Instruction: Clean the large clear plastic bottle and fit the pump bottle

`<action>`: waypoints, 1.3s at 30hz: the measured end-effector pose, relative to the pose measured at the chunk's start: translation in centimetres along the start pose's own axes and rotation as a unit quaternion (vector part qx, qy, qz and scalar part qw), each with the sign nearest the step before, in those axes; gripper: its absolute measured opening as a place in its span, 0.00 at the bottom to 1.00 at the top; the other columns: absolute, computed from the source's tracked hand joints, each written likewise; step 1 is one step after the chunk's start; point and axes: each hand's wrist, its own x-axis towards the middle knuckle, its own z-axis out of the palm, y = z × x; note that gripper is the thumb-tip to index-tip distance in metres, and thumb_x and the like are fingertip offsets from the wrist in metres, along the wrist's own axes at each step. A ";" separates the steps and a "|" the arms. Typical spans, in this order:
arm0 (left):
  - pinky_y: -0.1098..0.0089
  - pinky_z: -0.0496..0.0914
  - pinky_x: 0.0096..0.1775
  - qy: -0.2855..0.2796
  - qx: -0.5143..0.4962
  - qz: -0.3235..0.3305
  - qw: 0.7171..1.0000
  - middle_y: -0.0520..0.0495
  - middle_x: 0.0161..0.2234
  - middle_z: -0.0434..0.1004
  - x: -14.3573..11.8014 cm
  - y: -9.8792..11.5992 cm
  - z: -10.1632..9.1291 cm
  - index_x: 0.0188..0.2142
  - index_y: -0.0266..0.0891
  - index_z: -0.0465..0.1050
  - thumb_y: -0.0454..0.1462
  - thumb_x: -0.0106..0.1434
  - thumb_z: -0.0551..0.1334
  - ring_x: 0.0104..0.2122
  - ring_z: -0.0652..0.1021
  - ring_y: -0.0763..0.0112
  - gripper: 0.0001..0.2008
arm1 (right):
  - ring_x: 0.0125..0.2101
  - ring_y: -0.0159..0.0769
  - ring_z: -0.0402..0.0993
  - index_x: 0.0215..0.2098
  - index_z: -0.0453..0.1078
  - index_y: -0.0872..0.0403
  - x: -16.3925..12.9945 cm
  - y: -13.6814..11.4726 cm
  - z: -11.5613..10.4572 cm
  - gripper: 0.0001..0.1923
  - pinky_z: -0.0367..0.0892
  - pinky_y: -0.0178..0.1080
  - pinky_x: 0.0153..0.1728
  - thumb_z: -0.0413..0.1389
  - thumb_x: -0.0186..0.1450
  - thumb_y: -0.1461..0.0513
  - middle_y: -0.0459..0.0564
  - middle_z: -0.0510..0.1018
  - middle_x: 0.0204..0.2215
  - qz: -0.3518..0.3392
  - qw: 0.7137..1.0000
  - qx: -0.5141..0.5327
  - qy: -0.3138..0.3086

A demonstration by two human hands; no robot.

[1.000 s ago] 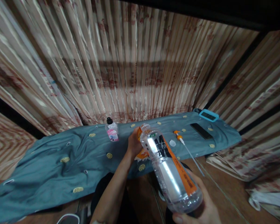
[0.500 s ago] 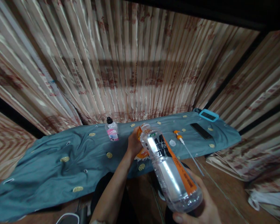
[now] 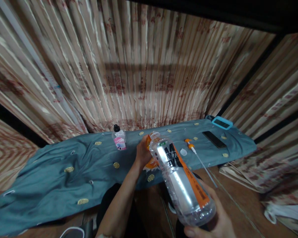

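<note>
My right hand is closed around the base of a clear plastic drink bottle with a silver, black and orange label. The bottle is tilted, its neck end up and to the left, against an orange bottle standing on the cloth. My left hand wraps the upper part of that orange bottle, which the clear one largely hides. Whether liquid flows between them I cannot tell. To the right lies an orange pump head with a long white tube, beside a small round whitish cap.
A blue-green cloth with yellow patterns covers the narrow surface. On it are a clear bottle with black cap and pink label, a dark phone and a blue-framed device. Pleated curtains hang behind.
</note>
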 end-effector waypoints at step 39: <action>0.62 0.76 0.44 0.007 0.035 -0.014 0.999 0.44 0.41 0.84 0.1 -0.5 0.5 0.47 0.39 0.73 0.39 0.58 0.65 0.40 0.84 0.57 0.17 | 0.55 0.49 0.79 0.64 0.60 0.48 0.1 0.9 -0.3 0.51 0.75 0.37 0.51 0.77 0.47 0.60 0.53 0.80 0.57 -0.019 1.000 0.017 -0.009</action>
